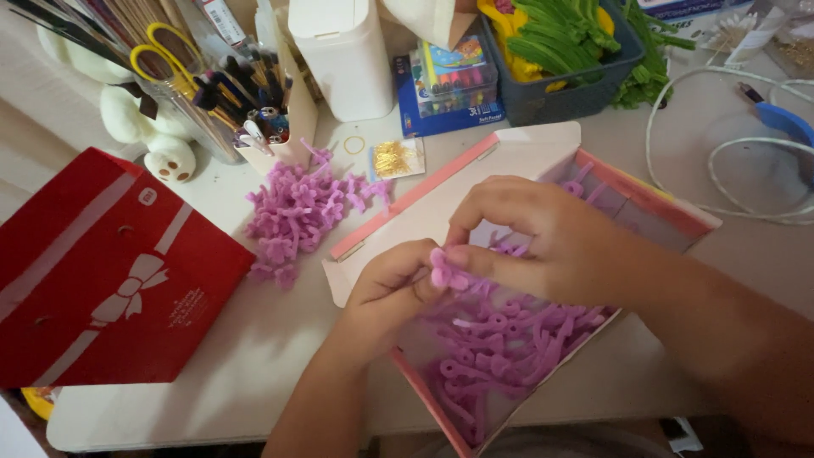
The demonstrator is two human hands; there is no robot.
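Between the fingertips of both hands sits a small purple pipe-cleaner flower (444, 273), likely light, soft and bendable, best pinched at its petals. The left hand (390, 293) and right hand (543, 242) both pinch it, curled over the pink box (653, 203) of purple pieces (500, 348).

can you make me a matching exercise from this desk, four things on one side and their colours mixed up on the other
Things:
1. folded gift bag with a bow print
2. scissor handles in the pen holder
3. pile of pipe-cleaner pieces on the table
4. lidded bin at the back

Colours:
a. white
b. purple
c. red
d. yellow

Pairs: 1-c, 2-d, 3-b, 4-a
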